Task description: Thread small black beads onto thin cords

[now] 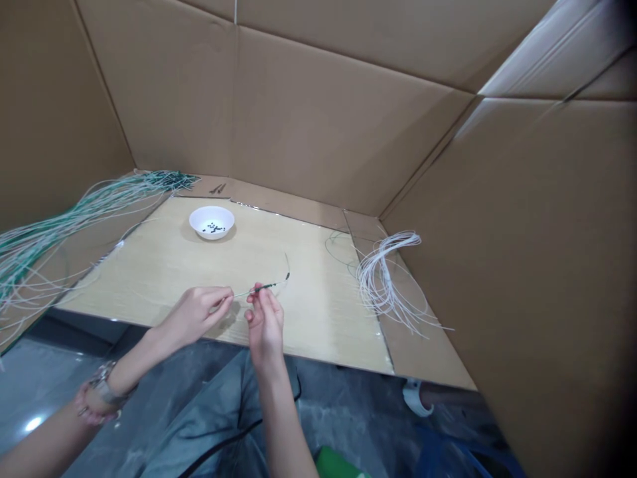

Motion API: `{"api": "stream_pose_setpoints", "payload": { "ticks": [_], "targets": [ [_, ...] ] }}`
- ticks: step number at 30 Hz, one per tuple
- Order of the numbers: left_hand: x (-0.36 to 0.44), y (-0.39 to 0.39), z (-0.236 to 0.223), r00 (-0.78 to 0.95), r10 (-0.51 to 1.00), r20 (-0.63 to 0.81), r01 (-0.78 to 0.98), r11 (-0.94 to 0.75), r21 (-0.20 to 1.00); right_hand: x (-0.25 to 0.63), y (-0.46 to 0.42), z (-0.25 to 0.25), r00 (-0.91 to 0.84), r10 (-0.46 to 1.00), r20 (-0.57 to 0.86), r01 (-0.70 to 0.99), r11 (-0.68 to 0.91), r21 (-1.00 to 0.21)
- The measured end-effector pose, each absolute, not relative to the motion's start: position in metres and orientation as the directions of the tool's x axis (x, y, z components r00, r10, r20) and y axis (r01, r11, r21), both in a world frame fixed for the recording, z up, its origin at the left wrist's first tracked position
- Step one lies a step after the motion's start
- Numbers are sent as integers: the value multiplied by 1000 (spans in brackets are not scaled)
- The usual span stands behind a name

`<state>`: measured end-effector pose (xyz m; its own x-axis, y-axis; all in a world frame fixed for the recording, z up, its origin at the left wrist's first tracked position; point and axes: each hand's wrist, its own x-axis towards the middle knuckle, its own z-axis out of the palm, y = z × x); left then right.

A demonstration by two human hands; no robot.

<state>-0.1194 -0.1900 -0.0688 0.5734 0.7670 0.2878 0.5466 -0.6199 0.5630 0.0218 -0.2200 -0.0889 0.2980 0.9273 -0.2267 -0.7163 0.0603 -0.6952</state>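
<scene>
Above the pale board (318, 325), a thin whitish wire (241, 294) runs between my two hands. My left hand (202, 311) pinches it between thumb and fingertips. Just right of that, my right hand (266, 318) has its fingertips closed around a part of the wire that carries small dark pieces (271, 285). Past the right fingers the wire bends upward to a thin free end, with another dark piece (287, 275) at the bend. Farther back stands a white bowl (212, 217) with several small dark bits lying in it.
A long bundle of green and white wires (89, 209) lies along the left side. Coiled white wires (381, 272) rest at the right edge. A few small dark pointed pieces (217, 189) lie behind the bowl. Tall cardboard walls (323, 119) enclose the back and sides.
</scene>
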Motion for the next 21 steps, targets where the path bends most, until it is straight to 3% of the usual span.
{"api": "stream_pose_setpoints", "payload": {
  "ticks": [5,9,15,18,21],
  "targets": [
    [-131,-183,-71,596,739,314,572,-665,480,36,-220,-93,352,904,-242,-668,62,-741],
    [-136,-181,-65,577,760,300,583,-640,500,46,-220,-91,384,895,-225,-627,74,-775],
    [-140,-175,-57,530,841,106,559,-441,702,52,-223,-86,383,908,-168,-551,79,-831],
    [-136,-173,-54,570,822,-12,473,-316,823,50,-225,-85,377,917,-127,-507,89,-858],
    [-127,-173,-51,608,793,-39,374,-243,895,48,-226,-84,365,926,-98,-478,96,-873]
  ]
}}
